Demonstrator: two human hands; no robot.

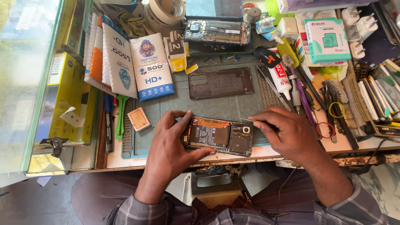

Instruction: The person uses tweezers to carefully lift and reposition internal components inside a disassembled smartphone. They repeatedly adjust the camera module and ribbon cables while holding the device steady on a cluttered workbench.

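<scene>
An opened phone [218, 136] with its back removed lies near the front edge of the grey work mat [216, 106], showing circuit board and camera module. My left hand [171, 143] grips the phone's left end, thumb under and fingers over it. My right hand [287, 135] pinches a thin metal tool [246, 120] whose tip rests at the phone's upper right corner by the camera. The phone's dark back cover [221, 83] lies flat on the mat just beyond it.
A second opened phone [217, 32] sits at the back. White pouches [152, 66] lean at the left, by yellow boxes [68, 100]. Brushes, a glue tube [280, 77], tweezers, rubber bands [325, 130], a teal box [327, 41] and chargers [359, 25] crowd the right.
</scene>
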